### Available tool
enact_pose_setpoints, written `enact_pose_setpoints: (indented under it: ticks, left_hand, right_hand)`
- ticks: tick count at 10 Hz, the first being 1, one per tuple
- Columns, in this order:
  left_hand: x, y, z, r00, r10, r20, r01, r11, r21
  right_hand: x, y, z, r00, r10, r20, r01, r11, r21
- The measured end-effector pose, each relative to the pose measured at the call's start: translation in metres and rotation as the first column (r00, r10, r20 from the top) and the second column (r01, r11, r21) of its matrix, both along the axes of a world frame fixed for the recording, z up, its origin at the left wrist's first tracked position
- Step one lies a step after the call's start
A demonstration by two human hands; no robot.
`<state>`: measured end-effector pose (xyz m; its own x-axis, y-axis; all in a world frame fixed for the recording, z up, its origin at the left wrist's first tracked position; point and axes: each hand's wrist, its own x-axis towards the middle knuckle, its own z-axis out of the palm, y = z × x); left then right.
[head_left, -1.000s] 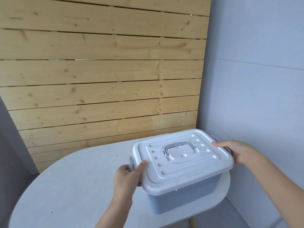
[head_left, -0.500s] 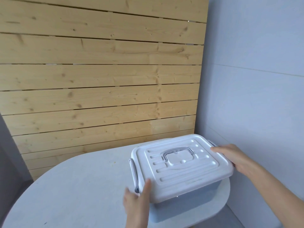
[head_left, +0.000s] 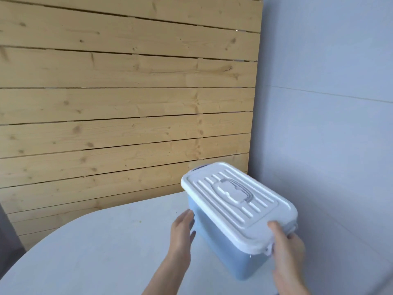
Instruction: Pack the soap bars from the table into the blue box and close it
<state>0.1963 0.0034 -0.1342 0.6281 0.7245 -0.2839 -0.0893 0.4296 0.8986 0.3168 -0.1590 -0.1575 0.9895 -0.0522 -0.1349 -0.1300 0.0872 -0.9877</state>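
The blue box (head_left: 223, 239) stands on the right part of the pale table (head_left: 95, 252), its white ribbed lid (head_left: 236, 205) on top with a handle folded flat in the middle. The box is turned so one short end faces me. My right hand (head_left: 287, 250) grips that near end, thumb on the lid's rim and fingers around the side latch. My left hand (head_left: 182, 228) lies flat with fingers apart against the box's left long side. No soap bars are visible.
A wall of horizontal wooden planks (head_left: 127, 103) rises behind the table. A plain grey wall (head_left: 329, 124) stands close on the right, just beyond the box. The table's rounded edge curves off at the lower left.
The box has been rotated so its short end now faces me. My right hand moved from the far right side to the near end. My left hand shifted to the left long side.
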Motion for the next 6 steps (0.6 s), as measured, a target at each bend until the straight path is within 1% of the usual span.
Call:
enact_pose_setpoints:
  ticks: [1, 2, 3, 4, 5, 6]
  left_hand:
    - [-0.013, -0.002, -0.027, 0.988, 0.067, -0.141, -0.027, 0.962, 0.273]
    - [-0.048, 0.0, -0.055, 0.955, 0.154, -0.252, 0.009, 0.838, 0.545]
    - [-0.08, 0.01, -0.078, 0.916, 0.338, -0.217, -0.008, 0.556, 0.831]
    - [-0.096, 0.015, -0.095, 0.888, 0.452, -0.081, -0.035, 0.244, 0.969]
    - [-0.102, 0.021, -0.098, 0.874, 0.468, -0.129, 0.014, 0.241, 0.97]
    - [-0.107, 0.028, -0.1, 0.868, 0.482, -0.124, 0.044, 0.173, 0.984]
  right_hand:
    - [0.005, 0.028, 0.019, 0.993, -0.121, 0.015, 0.119, 0.988, 0.101]
    - [0.02, 0.046, 0.027, 0.99, -0.143, -0.013, 0.144, 0.985, 0.092]
    - [0.027, 0.063, 0.028, 0.981, -0.192, -0.009, 0.192, 0.981, 0.043]
    - [0.027, 0.068, 0.024, 0.981, -0.195, 0.003, 0.194, 0.979, 0.059]
    - [0.026, 0.06, 0.03, 0.991, -0.133, 0.015, 0.131, 0.985, 0.114]
    - [0.006, 0.056, 0.027, 0.993, -0.111, -0.028, 0.114, 0.969, 0.217]
